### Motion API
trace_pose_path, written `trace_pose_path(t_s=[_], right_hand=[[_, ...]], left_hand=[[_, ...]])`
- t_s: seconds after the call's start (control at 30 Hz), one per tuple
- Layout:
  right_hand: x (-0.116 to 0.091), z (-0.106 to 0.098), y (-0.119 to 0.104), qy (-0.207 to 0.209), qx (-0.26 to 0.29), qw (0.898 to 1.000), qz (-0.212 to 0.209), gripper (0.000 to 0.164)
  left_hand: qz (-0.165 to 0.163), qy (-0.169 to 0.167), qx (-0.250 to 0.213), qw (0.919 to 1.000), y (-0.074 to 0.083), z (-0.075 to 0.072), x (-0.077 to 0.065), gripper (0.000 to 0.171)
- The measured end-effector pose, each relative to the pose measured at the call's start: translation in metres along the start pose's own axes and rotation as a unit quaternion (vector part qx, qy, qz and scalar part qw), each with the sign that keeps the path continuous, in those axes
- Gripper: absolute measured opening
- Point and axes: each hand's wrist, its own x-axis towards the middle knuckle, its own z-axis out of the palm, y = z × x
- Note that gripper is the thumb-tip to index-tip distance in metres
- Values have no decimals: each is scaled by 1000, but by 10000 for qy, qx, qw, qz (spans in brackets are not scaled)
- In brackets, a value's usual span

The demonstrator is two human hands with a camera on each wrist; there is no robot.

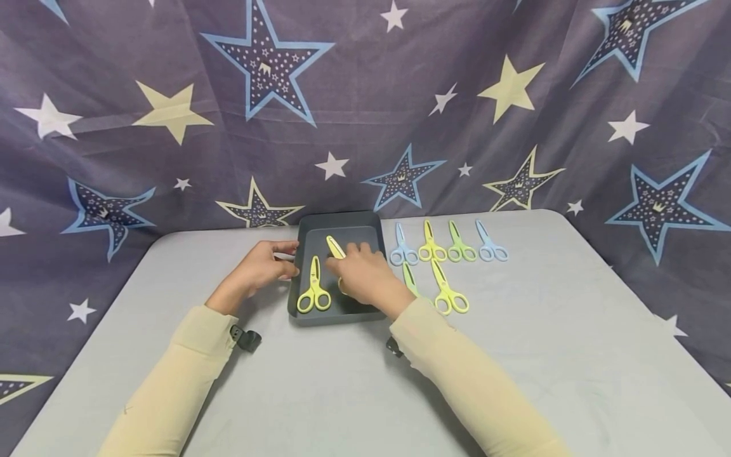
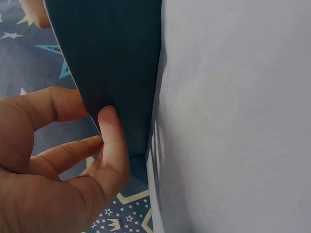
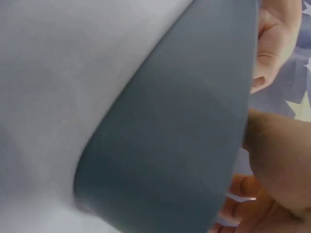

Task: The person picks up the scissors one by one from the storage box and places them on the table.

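A dark grey tray (image 1: 342, 318) stands on the table, and my left hand (image 1: 259, 270) is at its left wall. In the left wrist view the fingers (image 2: 112, 141) hold the wall, one tip against its outer face and others at and behind the rim. Over the tray's middle, my right hand (image 1: 365, 276) holds a pair of yellow scissors (image 1: 335, 246), blades pointing away; the palm hides most of the handles. Another pair of yellow scissors (image 1: 315, 295) lies to its left in the tray. The tray's wall (image 3: 170, 121) conceals the right fingertips in the right wrist view.
Right of the tray, a back row holds blue scissors (image 1: 403, 252), yellow scissors (image 1: 432, 251), green scissors (image 1: 461, 251) and more blue scissors (image 1: 492, 251). In front lie green scissors (image 1: 409, 279), partly behind the right wrist, and yellow scissors (image 1: 451, 298). A starry curtain (image 1: 365, 114) hangs behind.
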Motion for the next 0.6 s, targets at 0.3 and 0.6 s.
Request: trace_pose_path(t_s=[0.3, 0.6], right_hand=[[-20, -7, 10, 676, -145, 9976, -94, 15], [-39, -14, 28, 1065, -129, 9942, -55, 9]], left_hand=[[-33, -6, 26, 10000, 0, 0, 0, 74], [18, -17, 31, 10000, 1, -1, -1, 74]])
